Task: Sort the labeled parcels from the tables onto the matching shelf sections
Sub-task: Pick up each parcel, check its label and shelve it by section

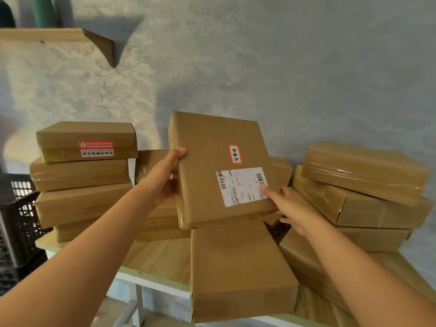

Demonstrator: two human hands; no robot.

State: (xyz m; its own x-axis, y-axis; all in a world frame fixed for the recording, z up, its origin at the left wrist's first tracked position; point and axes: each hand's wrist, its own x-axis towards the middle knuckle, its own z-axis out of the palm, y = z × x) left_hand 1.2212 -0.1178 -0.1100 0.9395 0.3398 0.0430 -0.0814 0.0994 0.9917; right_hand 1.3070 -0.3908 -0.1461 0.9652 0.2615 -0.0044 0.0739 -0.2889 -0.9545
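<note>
My left grip [165, 178] clamps the left edge of the tilted brown parcel [212, 161], thumb on its face, while my right grip [291, 208] holds its lower right corner, thumb on the shipping label [243, 186]. The parcel is raised above the worktop [155, 278], with parcel stacks left [82, 178] and right [363, 185].

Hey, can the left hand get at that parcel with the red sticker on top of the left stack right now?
Probably not yet: the left hand grips the edge of the raised parcel. Nothing lies between it and the red-sticker parcel, which tops its stack uncovered, so it looks reachable once the hand is freed.
</note>
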